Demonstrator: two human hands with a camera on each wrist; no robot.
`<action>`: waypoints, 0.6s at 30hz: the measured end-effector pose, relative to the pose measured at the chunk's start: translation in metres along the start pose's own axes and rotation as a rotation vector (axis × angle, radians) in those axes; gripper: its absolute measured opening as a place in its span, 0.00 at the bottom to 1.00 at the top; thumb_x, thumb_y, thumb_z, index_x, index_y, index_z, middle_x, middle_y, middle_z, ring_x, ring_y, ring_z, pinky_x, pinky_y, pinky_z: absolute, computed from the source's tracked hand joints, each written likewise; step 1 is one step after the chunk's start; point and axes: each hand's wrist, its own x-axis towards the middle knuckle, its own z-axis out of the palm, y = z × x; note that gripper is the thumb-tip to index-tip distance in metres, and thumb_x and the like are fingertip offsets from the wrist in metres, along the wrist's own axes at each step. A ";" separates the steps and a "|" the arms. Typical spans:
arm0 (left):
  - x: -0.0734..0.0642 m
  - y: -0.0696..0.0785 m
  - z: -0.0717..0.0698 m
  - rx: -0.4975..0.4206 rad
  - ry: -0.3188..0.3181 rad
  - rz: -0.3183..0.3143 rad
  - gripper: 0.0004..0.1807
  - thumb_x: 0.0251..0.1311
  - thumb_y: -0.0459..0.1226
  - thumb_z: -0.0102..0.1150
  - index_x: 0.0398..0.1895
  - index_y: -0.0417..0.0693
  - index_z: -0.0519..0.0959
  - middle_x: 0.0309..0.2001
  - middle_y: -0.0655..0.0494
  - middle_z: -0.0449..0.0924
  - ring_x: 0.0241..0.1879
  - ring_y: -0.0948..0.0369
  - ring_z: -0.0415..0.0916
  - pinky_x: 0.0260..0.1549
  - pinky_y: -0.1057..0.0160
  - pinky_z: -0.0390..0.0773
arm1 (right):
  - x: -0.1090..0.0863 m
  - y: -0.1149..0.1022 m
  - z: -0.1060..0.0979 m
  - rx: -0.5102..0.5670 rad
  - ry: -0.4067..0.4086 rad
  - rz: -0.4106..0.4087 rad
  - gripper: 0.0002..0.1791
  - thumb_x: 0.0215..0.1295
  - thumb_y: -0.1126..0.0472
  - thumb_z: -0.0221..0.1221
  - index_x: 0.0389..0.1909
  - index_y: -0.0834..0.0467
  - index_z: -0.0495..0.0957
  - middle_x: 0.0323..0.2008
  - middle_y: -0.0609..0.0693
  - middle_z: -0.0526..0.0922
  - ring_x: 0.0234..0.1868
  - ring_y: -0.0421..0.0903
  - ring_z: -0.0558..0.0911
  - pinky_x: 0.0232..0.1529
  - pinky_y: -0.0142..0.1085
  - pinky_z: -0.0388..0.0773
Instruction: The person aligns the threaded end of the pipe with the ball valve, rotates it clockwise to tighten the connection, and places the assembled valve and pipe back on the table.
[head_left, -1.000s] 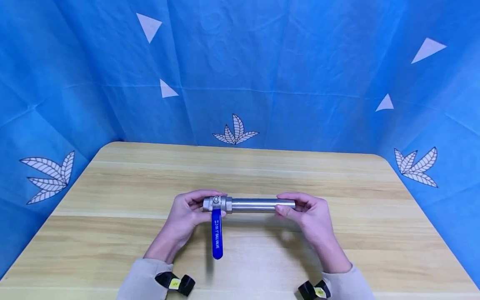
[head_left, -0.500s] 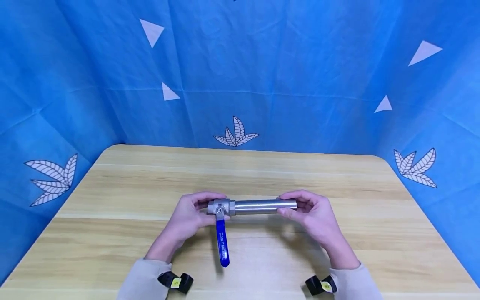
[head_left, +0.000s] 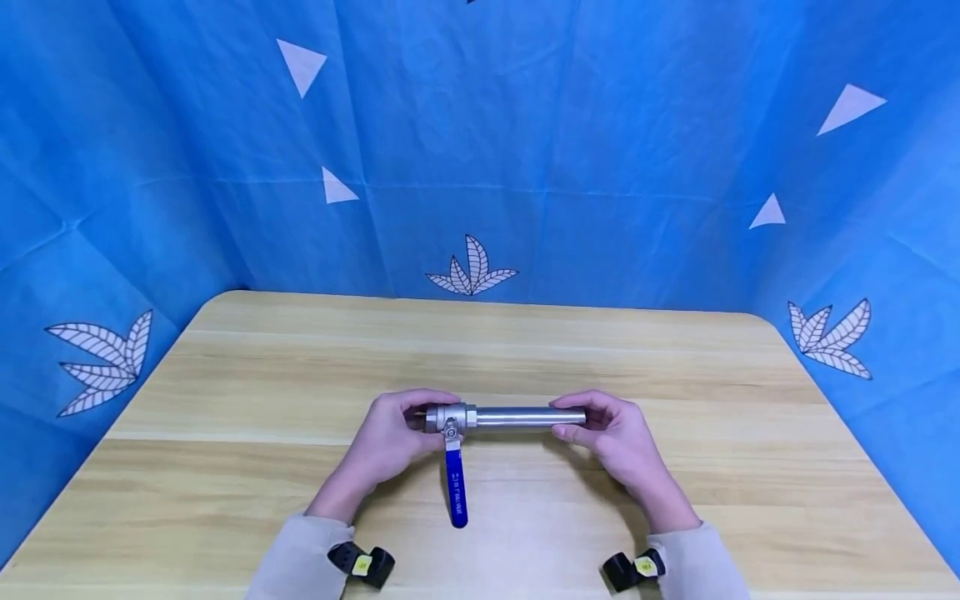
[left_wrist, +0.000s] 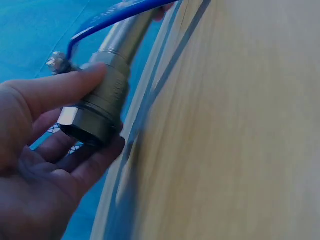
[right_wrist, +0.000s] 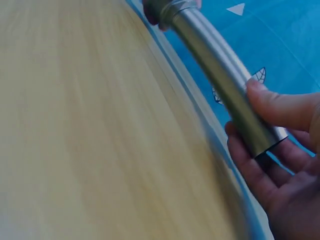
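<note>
A steel ball valve (head_left: 447, 414) with a blue lever handle (head_left: 457, 489) is joined to a straight steel pipe (head_left: 517, 417) on its right. My left hand (head_left: 393, 437) holds the valve body, thumb on the near side and fingers beyond. The valve's hexagonal open end (left_wrist: 87, 125) faces the palm in the left wrist view. At the other end, my right hand (head_left: 622, 433) pinches the pipe between thumb and fingers. Its hollow end (right_wrist: 271, 146) shows in the right wrist view. The assembly lies level above the table, with the lever pointing toward me.
The pale wooden table (head_left: 480, 350) spreads beneath both hands. Blue curtains (head_left: 480, 125) with white triangles and leaf prints stand around its back and sides. Black camera mounts (head_left: 371, 567) sit on both wrists over light sleeves.
The left hand and the valve have shifted to the right, and the lever has swung from straight toward me to slightly rightward. Both hands keep hold of the assembly.
</note>
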 end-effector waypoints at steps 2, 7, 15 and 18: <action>0.001 0.000 0.001 0.038 0.008 0.007 0.27 0.50 0.20 0.75 0.52 0.53 0.91 0.54 0.52 0.91 0.50 0.55 0.86 0.53 0.58 0.85 | 0.000 0.000 0.000 -0.019 0.002 0.016 0.19 0.58 0.69 0.77 0.51 0.61 0.89 0.49 0.60 0.92 0.40 0.40 0.88 0.38 0.29 0.82; 0.002 0.000 0.001 0.102 0.018 -0.009 0.26 0.51 0.23 0.77 0.50 0.60 0.92 0.55 0.59 0.91 0.60 0.53 0.83 0.66 0.46 0.77 | 0.002 0.003 -0.001 -0.095 0.011 0.015 0.17 0.57 0.66 0.78 0.49 0.56 0.91 0.50 0.55 0.92 0.45 0.38 0.87 0.45 0.28 0.83; 0.000 -0.004 -0.003 0.060 0.005 -0.067 0.27 0.54 0.28 0.78 0.56 0.62 0.90 0.61 0.59 0.88 0.69 0.49 0.77 0.74 0.37 0.69 | 0.001 0.007 -0.005 -0.162 -0.015 0.028 0.18 0.59 0.58 0.79 0.51 0.50 0.91 0.52 0.47 0.92 0.55 0.43 0.86 0.58 0.31 0.79; -0.001 -0.006 -0.003 0.053 0.034 -0.081 0.27 0.55 0.27 0.77 0.57 0.60 0.90 0.61 0.57 0.88 0.67 0.49 0.79 0.72 0.38 0.72 | 0.000 0.008 -0.006 -0.156 -0.008 0.040 0.19 0.59 0.57 0.79 0.52 0.49 0.91 0.53 0.46 0.92 0.57 0.45 0.85 0.61 0.33 0.77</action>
